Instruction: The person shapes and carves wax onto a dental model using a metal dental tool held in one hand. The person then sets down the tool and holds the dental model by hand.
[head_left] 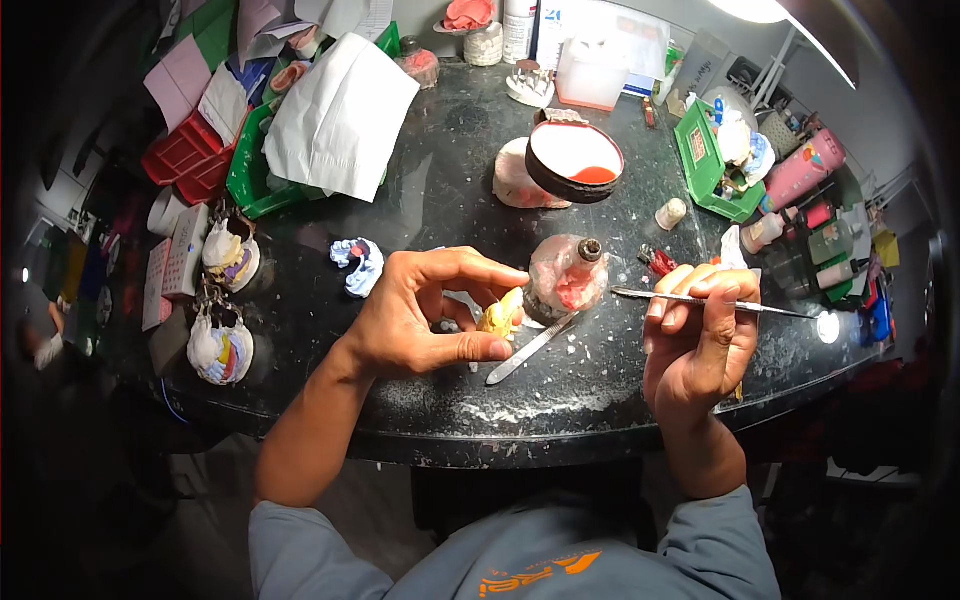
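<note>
Yellow lumpy piece [501,315] in L fingers [484,347], R fingers [708,294] gripping slim metal tool [765,307]

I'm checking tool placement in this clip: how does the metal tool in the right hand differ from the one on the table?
The held tool is up in the right hand; the lying tool rests on the table. The held tool looks slender, the lying tool broader towards its near end. Both look metallic.
</note>
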